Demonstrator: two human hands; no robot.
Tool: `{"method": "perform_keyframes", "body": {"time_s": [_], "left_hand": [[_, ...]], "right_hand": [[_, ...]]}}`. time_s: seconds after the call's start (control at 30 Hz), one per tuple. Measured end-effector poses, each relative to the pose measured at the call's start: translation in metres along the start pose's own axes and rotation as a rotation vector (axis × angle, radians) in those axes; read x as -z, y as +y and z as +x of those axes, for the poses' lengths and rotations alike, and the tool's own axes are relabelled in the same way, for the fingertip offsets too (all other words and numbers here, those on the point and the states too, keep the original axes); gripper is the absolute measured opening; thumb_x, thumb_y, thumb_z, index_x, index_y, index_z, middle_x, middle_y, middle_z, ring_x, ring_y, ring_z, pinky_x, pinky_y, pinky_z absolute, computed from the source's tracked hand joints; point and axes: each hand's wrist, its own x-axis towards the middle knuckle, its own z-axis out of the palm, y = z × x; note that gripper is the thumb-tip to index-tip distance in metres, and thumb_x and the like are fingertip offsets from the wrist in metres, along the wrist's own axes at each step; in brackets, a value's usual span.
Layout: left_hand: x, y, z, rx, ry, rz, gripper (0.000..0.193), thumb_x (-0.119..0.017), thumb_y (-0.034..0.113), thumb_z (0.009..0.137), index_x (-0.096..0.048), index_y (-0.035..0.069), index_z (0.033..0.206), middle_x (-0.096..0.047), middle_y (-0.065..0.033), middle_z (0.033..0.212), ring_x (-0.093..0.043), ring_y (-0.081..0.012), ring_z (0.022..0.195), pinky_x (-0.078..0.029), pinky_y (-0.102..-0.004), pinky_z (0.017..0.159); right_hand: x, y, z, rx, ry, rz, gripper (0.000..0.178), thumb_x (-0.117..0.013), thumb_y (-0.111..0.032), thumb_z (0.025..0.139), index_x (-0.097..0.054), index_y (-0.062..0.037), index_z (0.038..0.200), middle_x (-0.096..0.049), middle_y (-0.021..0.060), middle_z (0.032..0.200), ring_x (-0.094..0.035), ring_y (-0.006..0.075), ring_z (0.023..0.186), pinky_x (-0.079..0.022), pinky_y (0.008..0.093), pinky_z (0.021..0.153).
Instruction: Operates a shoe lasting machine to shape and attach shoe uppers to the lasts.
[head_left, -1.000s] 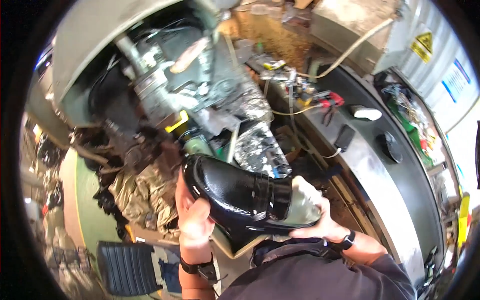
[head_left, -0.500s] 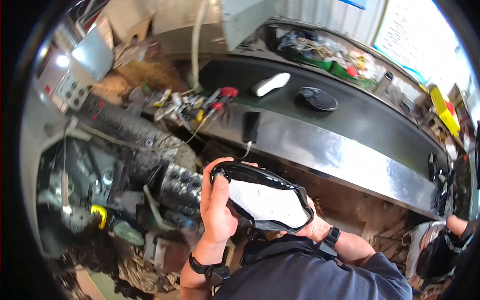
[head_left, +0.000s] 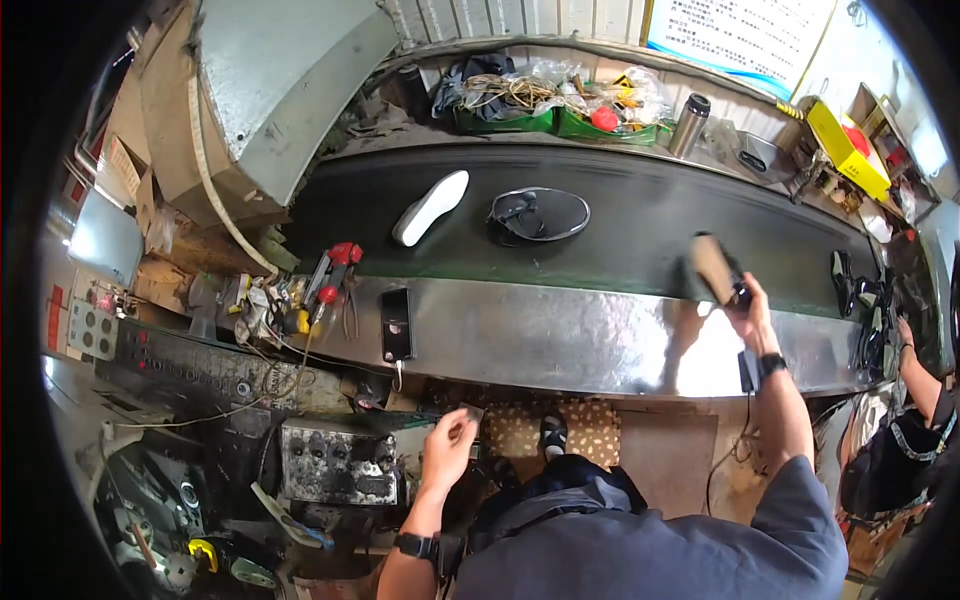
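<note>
My right hand (head_left: pixel 752 312) reaches out over the near edge of the dark belt and grips a black shoe upper (head_left: pixel 716 270) with a tan underside. Motion blurs the shoe, and it hangs above the belt. Close to my body, well away from the belt, my left hand (head_left: pixel 448 448) has its fingers curled in a pinch. A small greyish flat piece shows at its fingertips, too unclear to name. Left of the held shoe, a white shoe-shaped piece (head_left: pixel 431 208) and a black oval shoe piece (head_left: pixel 539 215) lie on the belt (head_left: pixel 640 225).
A phone (head_left: pixel 397 324) with a cable lies on the metal ledge (head_left: pixel 560 330), right of red-handled tools (head_left: pixel 338 270). Behind the belt stand green trays (head_left: pixel 610 130) of scraps and a steel flask (head_left: pixel 690 125). At far right, another person's hand (head_left: pixel 905 332) is near several black shoes (head_left: pixel 872 300).
Both hands held a black shoe upper near my body. Now my left hand is off it, and my right arm is stretched right over the belt with a shoe upper. The view has shifted right.
</note>
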Motion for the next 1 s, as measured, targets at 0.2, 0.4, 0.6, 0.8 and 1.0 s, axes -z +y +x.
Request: {"method": "perform_keyframes", "body": {"time_s": [0.2,0.4,0.6,0.8,1.0], "left_hand": [[0.023,-0.07,-0.014,0.218,0.027,-0.06,0.036,-0.068,0.018,0.094,-0.064,-0.003,0.123,-0.07,-0.0102,0.107,-0.065,-0.0158,0.099,-0.051,-0.0292,0.088],[0.005,-0.023,0.016,0.115,0.124,0.134,0.044,-0.069,0.013,0.093,-0.055,0.0,0.132,-0.069,-0.0144,0.109,-0.066,-0.0186,0.098,-0.053,-0.0321,0.088],[-0.024,0.039,0.129,-0.15,-0.037,-0.028,0.026,-0.061,-0.002,0.094,-0.064,0.001,0.119,-0.073,-0.0121,0.097,-0.073,-0.0173,0.086,-0.057,-0.0277,0.074],[-0.092,0.083,0.277,-0.618,-0.173,0.417,0.048,-0.068,0.005,0.085,-0.057,0.007,0.132,-0.067,-0.0172,0.112,-0.069,-0.0307,0.096,-0.055,-0.0419,0.083],[-0.124,0.144,0.378,-1.198,-0.188,1.121,0.029,-0.063,0.002,0.077,-0.072,0.007,0.104,-0.067,-0.0149,0.109,-0.059,-0.0302,0.117,-0.021,-0.0636,0.116]], "right_hand": [[0.048,0.037,0.105,0.389,0.025,-0.38,0.016,-0.069,-0.01,0.088,-0.067,-0.0004,0.101,-0.071,0.0128,0.088,-0.071,0.0234,0.079,-0.06,0.0355,0.067],[-0.125,0.243,0.026,0.106,-0.435,-0.875,0.015,-0.064,-0.008,0.09,-0.068,-0.0012,0.103,-0.073,0.0118,0.083,-0.071,0.0167,0.072,-0.057,0.0303,0.061],[-0.202,0.294,-0.123,0.241,-0.933,-1.359,0.017,-0.066,-0.017,0.087,-0.073,-0.0022,0.091,-0.072,0.0196,0.086,-0.072,0.0301,0.083,-0.056,0.0394,0.075],[-0.124,0.258,-0.157,-0.085,-0.569,-0.929,0.036,-0.06,0.0,0.092,-0.056,0.0068,0.127,-0.075,0.0158,0.098,-0.071,0.0177,0.089,-0.057,0.0326,0.081],[-0.1,0.229,-0.187,-0.054,-0.107,-0.744,0.052,-0.064,0.002,0.092,-0.046,0.0049,0.141,-0.073,0.0178,0.097,-0.072,0.0217,0.086,-0.06,0.0329,0.079]]}}
